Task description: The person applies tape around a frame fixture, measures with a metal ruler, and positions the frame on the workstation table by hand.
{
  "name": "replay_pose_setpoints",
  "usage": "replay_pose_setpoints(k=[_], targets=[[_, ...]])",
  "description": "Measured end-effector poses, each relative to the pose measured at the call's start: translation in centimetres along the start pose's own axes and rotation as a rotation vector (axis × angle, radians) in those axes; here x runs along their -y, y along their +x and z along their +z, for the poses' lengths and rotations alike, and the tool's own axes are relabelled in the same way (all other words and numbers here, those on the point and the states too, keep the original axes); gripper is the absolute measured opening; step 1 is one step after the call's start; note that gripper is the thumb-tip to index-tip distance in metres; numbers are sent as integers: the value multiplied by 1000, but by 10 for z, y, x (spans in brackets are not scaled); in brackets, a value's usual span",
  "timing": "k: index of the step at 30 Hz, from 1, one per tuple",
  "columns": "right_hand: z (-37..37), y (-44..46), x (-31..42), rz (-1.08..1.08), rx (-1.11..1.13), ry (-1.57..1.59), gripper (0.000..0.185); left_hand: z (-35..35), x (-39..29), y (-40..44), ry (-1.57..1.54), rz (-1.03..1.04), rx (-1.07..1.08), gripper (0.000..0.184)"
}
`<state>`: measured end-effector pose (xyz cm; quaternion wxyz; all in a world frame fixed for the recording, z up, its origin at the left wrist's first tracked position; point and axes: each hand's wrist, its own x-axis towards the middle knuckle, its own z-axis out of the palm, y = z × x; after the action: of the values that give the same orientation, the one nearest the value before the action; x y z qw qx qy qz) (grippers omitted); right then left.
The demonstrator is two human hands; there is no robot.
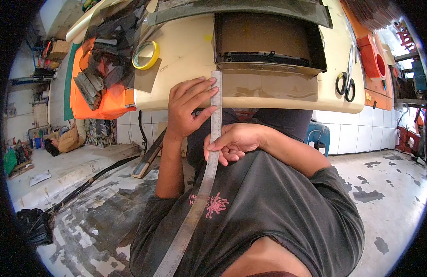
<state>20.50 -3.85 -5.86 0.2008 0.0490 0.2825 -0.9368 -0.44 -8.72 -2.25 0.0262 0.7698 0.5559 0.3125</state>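
Note:
A long metal ruler [216,99] runs from the table's front edge back past my chest. Its far end lies near the lower left corner of a dark-edged open box [268,44] with a brown inside. My right hand [236,141] is closed round the ruler, thumb on top. Further up, my left hand [190,104] has its fingers stretched out, their tips and the thumb touching the ruler's left side. A strip of brownish see-through sheet [268,85] lies in front of the box, beside the ruler's end.
Yellow tape [146,55] and dark film scraps [112,55] lie left on the cream table [176,46], partly over an orange cloth [95,104]. Black-handled scissors [346,85] and a red holder [371,57] are at right. A person [70,138] is on the floor at far left.

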Motion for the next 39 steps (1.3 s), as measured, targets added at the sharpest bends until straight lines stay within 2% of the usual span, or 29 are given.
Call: replay_pose_setpoints(k=[15,24,30,37,39], targets=[[2,0,1,-13,5,-19,33,0,-1,1,4,-7,11,42],[31,-5,4,-142,53,68,34,-7,-6,3,-71,13,15,36],[69,-20,9,-201,46,188,37,-22,-30,1,-378,16,-98,31],[94,-29,7,-274,8,311,35,-72,-64,-7,-747,84,-129,22],[97,-33,7,-336,-36,354,35,-86,-60,-8,-911,261,-41,20]])
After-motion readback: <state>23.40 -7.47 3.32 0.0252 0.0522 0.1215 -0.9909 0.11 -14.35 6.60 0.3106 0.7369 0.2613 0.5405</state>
